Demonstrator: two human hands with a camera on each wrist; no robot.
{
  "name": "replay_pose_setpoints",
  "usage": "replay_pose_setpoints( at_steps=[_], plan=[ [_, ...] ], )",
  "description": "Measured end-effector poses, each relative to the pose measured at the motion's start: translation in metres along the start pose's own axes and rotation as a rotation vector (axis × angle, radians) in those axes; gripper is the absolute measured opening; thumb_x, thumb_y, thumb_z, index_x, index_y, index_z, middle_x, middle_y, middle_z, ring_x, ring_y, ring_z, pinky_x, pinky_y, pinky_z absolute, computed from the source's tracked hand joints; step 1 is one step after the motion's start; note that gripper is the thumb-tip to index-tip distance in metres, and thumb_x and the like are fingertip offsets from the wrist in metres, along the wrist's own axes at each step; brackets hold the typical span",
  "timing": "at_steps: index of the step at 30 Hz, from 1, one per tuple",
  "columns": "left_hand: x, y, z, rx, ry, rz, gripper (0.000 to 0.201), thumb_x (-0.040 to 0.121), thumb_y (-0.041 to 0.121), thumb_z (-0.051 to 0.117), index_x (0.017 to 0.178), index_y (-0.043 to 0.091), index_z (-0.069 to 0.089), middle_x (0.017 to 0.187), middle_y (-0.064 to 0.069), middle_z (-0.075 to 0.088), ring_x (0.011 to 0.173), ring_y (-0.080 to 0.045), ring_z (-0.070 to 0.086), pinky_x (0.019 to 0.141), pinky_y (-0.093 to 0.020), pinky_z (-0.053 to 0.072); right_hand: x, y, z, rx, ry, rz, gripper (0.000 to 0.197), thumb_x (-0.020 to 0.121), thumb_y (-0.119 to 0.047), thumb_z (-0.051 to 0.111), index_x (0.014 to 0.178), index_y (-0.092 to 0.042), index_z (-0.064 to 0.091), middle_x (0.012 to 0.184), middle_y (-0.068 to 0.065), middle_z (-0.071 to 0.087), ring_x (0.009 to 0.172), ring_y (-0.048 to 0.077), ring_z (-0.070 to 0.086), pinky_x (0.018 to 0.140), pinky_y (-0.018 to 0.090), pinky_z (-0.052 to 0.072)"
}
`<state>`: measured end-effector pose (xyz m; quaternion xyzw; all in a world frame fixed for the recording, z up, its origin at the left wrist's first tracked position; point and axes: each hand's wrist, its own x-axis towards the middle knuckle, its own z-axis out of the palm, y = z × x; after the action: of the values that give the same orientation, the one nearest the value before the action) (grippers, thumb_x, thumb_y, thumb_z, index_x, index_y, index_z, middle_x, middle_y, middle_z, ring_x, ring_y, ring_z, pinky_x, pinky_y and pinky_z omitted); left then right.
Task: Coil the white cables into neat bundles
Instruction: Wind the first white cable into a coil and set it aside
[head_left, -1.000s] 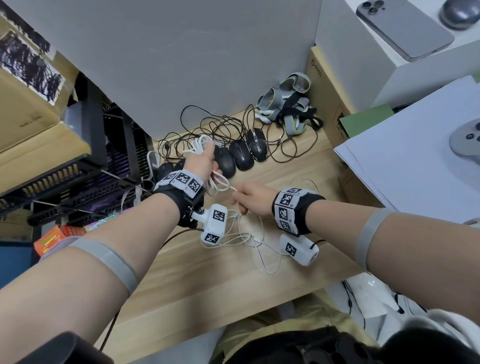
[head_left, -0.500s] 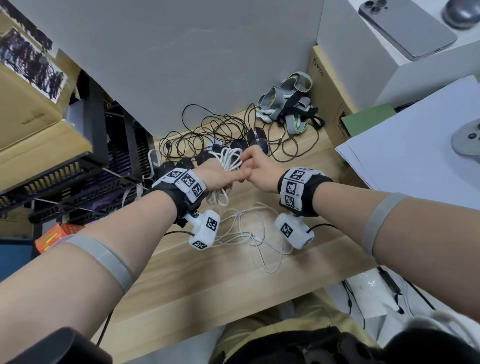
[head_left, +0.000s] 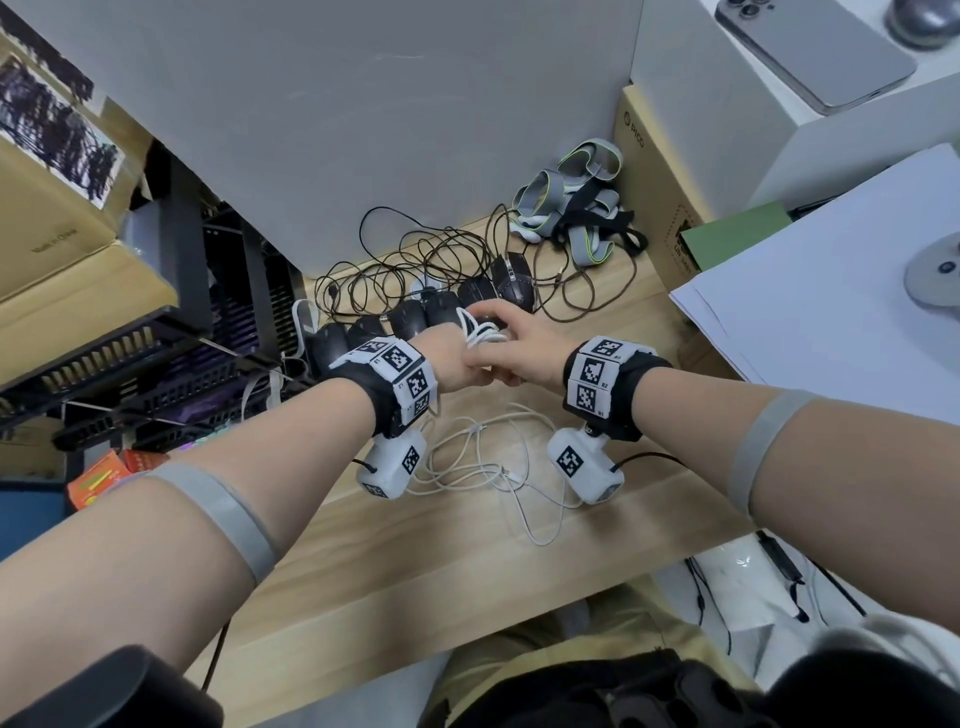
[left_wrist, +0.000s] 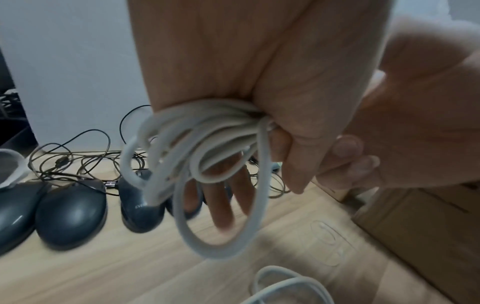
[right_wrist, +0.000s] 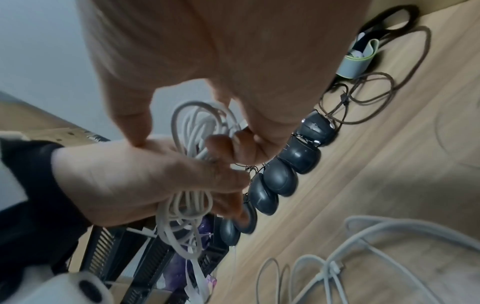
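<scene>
My left hand (head_left: 449, 366) grips a coil of white cable (head_left: 480, 335) round its middle, held above the desk; loops stick out above and below the fist (right_wrist: 192, 127). My right hand (head_left: 519, 348) lies over the same coil from the right, its thumb against the left hand and its curled fingers (right_wrist: 233, 144) pinching a strand at the coil's top. In the left wrist view the coil (left_wrist: 207, 164) hangs in blurred loops. More loose white cables (head_left: 493, 457) lie tangled on the wooden desk (head_left: 363, 571) below both wrists, also seen as loose cables (right_wrist: 363, 257).
A row of black computer mice (head_left: 441, 312) with tangled dark wires (head_left: 415, 260) lies just beyond the hands. Grey straps (head_left: 576, 208) and a cardboard box (head_left: 654, 182) sit at the back right, white paper sheets (head_left: 831, 286) to the right, a black rack (head_left: 156, 353) to the left.
Both hands have moved away from me toward the mice. The right hand, which held a strand lower right of the left hand, has come up onto the coil.
</scene>
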<state>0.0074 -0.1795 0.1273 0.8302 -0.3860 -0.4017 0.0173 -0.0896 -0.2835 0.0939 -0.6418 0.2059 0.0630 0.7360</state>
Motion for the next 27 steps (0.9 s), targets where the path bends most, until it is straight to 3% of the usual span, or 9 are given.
replay_pose_setpoints(
  at_steps=[3, 7, 9, 11, 15, 19, 21, 24, 27],
  plan=[
    [0.002, -0.002, 0.005, 0.066, -0.023, -0.001, 0.017, 0.095, 0.025, 0.063, 0.079, 0.030, 0.064, 0.062, 0.001, 0.067, 0.057, -0.021, 0.065, 0.059, -0.034, 0.057, -0.001, 0.003, 0.000, -0.017, 0.011, 0.018, 0.052, 0.084, -0.027, 0.074, 0.129, -0.024, 0.048, 0.068, 0.000, 0.053, 0.052, 0.013, 0.046, 0.049, 0.028, 0.038],
    [0.004, 0.000, 0.015, 0.047, -0.025, 0.007, 0.014, 0.093, 0.033, 0.068, 0.094, 0.020, 0.065, 0.075, 0.001, 0.061, 0.067, -0.025, 0.069, 0.061, -0.037, 0.061, 0.004, 0.022, -0.003, 0.041, 0.049, -0.022, 0.018, 0.087, -0.023, 0.071, 0.095, -0.022, 0.054, 0.067, 0.001, 0.056, 0.047, 0.012, 0.046, 0.045, 0.026, 0.038],
    [0.010, -0.005, 0.022, -0.022, -0.044, 0.025, 0.014, 0.092, 0.032, 0.070, 0.095, 0.018, 0.068, 0.072, 0.005, 0.061, 0.066, -0.014, 0.070, 0.059, -0.023, 0.058, 0.005, 0.036, -0.001, 0.076, 0.081, -0.008, 0.019, 0.088, -0.025, 0.069, 0.087, -0.021, 0.051, 0.065, 0.000, 0.056, 0.045, 0.011, 0.046, 0.040, 0.022, 0.037],
    [0.012, -0.009, 0.030, -0.068, -0.009, 0.035, 0.015, 0.091, 0.031, 0.073, 0.091, 0.018, 0.065, 0.067, 0.007, 0.060, 0.057, -0.010, 0.062, 0.046, -0.011, 0.045, 0.005, 0.051, -0.001, 0.135, 0.155, 0.038, 0.019, 0.089, -0.025, 0.068, 0.086, -0.018, 0.050, 0.062, -0.002, 0.056, 0.042, 0.008, 0.048, 0.038, 0.020, 0.037],
    [0.019, -0.014, 0.047, -0.128, -0.051, 0.022, 0.030, 0.099, 0.039, 0.062, 0.098, 0.009, 0.062, 0.064, -0.004, 0.066, 0.043, -0.012, 0.057, 0.041, -0.018, 0.045, 0.008, 0.088, -0.006, 0.262, 0.317, 0.226, 0.023, 0.086, -0.031, 0.069, 0.088, -0.018, 0.050, 0.061, 0.006, 0.054, 0.042, 0.012, 0.044, 0.038, 0.021, 0.031],
    [0.029, -0.009, 0.056, 0.030, -0.083, 0.018, 0.044, 0.104, 0.045, 0.049, 0.107, 0.003, 0.063, 0.079, -0.007, 0.063, 0.057, -0.016, 0.054, 0.050, -0.027, 0.039, 0.009, 0.103, -0.012, 0.323, 0.266, 0.323, 0.030, 0.084, -0.042, 0.065, 0.090, -0.015, 0.055, 0.063, 0.009, 0.055, 0.044, 0.016, 0.042, 0.041, 0.023, 0.027],
    [0.034, -0.012, 0.055, 0.067, -0.071, 0.001, 0.046, 0.106, 0.045, 0.043, 0.109, 0.003, 0.062, 0.077, -0.003, 0.060, 0.062, -0.016, 0.053, 0.054, -0.028, 0.038, 0.008, 0.103, -0.024, 0.239, 0.341, 0.367, 0.031, 0.086, -0.044, 0.057, 0.094, -0.015, 0.061, 0.074, 0.007, 0.066, 0.046, 0.017, 0.049, 0.042, 0.024, 0.033],
    [0.035, -0.021, 0.046, 0.048, -0.012, -0.072, 0.044, 0.107, 0.044, 0.041, 0.107, 0.005, 0.060, 0.074, -0.001, 0.055, 0.057, -0.012, 0.049, 0.050, -0.026, 0.036, -0.001, 0.107, -0.051, -0.065, 0.711, 0.359, 0.011, 0.086, -0.024, 0.054, 0.092, -0.021, 0.062, 0.091, 0.003, 0.070, 0.066, 0.021, 0.062, 0.060, 0.029, 0.048],
    [0.035, -0.032, 0.040, 0.047, 0.018, -0.084, 0.042, 0.107, 0.044, 0.041, 0.097, 0.005, 0.055, 0.083, -0.008, 0.057, 0.063, -0.017, 0.052, 0.059, -0.030, 0.037, -0.008, 0.121, -0.080, -0.362, 0.816, 0.366, 0.021, 0.084, -0.011, 0.047, 0.087, -0.024, 0.063, 0.093, -0.002, 0.067, 0.076, 0.020, 0.060, 0.066, 0.024, 0.043]
  ],
)
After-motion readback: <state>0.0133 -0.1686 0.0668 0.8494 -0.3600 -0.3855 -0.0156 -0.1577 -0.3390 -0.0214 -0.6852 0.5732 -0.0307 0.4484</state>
